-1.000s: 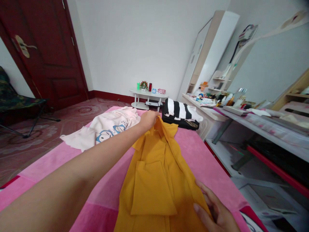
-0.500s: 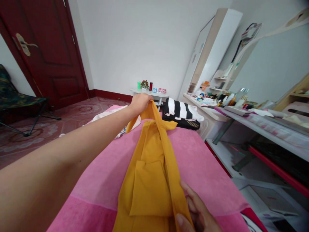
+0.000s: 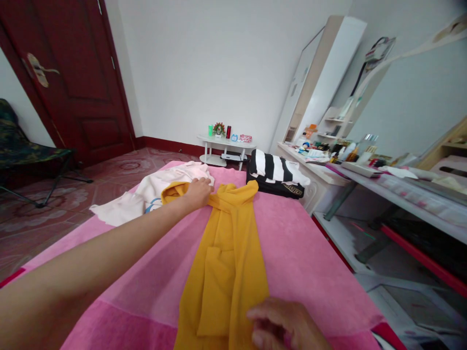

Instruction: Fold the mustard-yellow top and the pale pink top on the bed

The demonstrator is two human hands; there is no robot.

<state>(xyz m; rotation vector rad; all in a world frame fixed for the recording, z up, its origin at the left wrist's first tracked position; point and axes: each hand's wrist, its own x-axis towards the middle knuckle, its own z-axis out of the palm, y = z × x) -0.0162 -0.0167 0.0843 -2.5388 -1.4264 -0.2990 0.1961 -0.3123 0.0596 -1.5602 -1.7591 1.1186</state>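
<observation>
A mustard-yellow coat (image 3: 219,272) lies lengthwise over the pink bed, in a narrow folded strip with a large patch pocket showing. My left hand (image 3: 200,192) reaches to its far end and has its fingers closed on a yellow sleeve, which bends out to the left. The sleeve partly covers a pale pink garment (image 3: 126,206) with a blue print. At the near right edge of the coat is my right hand (image 3: 292,323), slightly blurred. Its thumb and forefinger are apart, with no cloth visible between them.
The bed's pink cover (image 3: 302,248) spreads around the coat. Folded black-and-white striped clothing (image 3: 273,166) lies on a black folded item (image 3: 277,187) at the far right. A cluttered dresser (image 3: 328,170) and desk stand to the right, a small white table (image 3: 226,142) behind, a camouflage chair (image 3: 36,155) left.
My left hand has come down and slightly left, laying the raised yellow cloth over toward the pale garment. My right hand has let go of the coat's edge.
</observation>
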